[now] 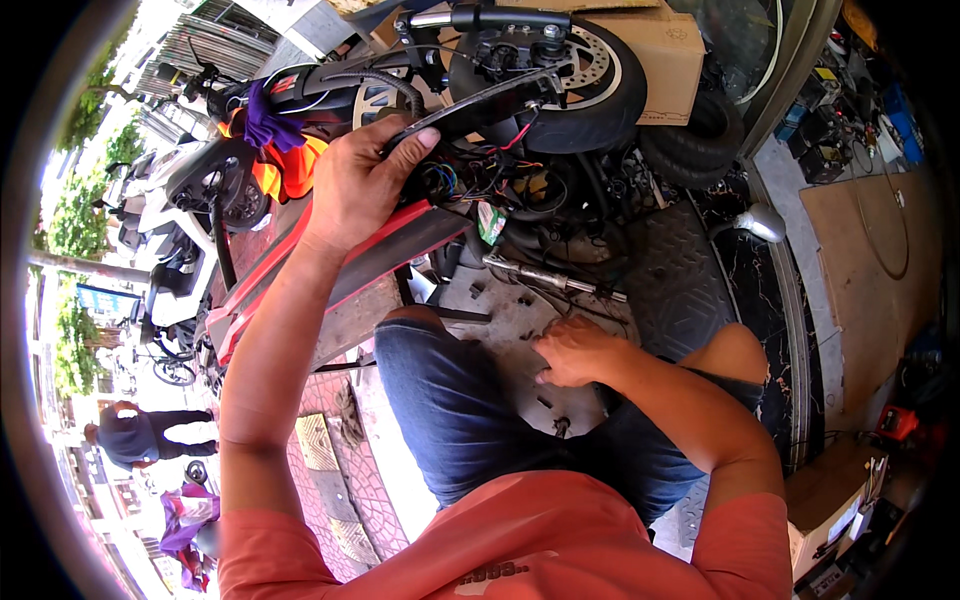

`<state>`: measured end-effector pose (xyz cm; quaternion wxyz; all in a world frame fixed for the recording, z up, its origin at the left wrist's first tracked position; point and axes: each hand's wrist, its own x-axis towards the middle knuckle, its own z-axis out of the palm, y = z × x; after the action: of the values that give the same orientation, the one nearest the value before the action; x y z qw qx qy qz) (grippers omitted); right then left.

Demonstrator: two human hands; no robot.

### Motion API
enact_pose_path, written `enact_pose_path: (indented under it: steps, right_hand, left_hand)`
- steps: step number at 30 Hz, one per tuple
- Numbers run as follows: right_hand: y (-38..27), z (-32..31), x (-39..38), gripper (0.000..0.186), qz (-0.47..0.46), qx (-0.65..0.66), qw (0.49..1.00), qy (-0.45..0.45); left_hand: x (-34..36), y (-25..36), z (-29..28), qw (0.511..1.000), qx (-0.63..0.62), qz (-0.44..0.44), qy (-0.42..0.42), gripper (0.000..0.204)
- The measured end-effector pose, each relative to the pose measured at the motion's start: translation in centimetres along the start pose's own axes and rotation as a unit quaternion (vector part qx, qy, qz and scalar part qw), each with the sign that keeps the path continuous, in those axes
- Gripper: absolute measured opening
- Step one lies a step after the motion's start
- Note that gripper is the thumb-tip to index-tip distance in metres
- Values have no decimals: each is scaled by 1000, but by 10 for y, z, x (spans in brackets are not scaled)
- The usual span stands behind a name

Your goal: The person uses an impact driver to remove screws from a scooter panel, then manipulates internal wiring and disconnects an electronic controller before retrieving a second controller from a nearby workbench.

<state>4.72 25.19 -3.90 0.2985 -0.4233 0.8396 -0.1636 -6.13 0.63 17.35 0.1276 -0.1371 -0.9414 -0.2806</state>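
Note:
My left hand [362,180] grips the near end of a long black panel [480,108], its thumb lying over the edge. The panel is raised at a tilt above loose wiring [450,178], and a thin red wire [520,134] hangs at its far end. Below the wrist is a red and black scooter body part [385,250]. My right hand [580,350] is low over the floor between my knees, its fingers curled. Whatever they may hold is hidden. Close to it lie a silver metal tube [555,275] and several small dark pieces [478,290].
Beyond the panel is a wheel with a brake disc [625,90], with a cardboard box [672,65] behind it. Tyres [700,140] lie at the right. Orange and purple cloths [285,170] hang at the left. A metal door track [790,330] runs along my right.

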Motion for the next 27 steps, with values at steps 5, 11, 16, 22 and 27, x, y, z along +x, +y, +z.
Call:
enact_pose_path:
  steps: [5,11,16,22,27]
  right_hand:
    - [2,4,0,50,0,-2,1000,3]
    - [2,1,1,50,2,0,1000,5]
    - [1,0,-1,50,2,7,1000,17]
    - [1,0,1,48,10,5,1000,1]
    - [1,1,2,48,9,4,1000,-7]
  left_hand:
    - [0,4,-2,1000,13,-12,-9,38]
    - [0,4,-2,1000,4,-18,-8,38]
    - [0,4,-2,1000,23,-6,-4,38]
    - [0,3,-2,1000,20,-12,-14,38]
    - [-2,10,-4,999,27,-19,-11,38]
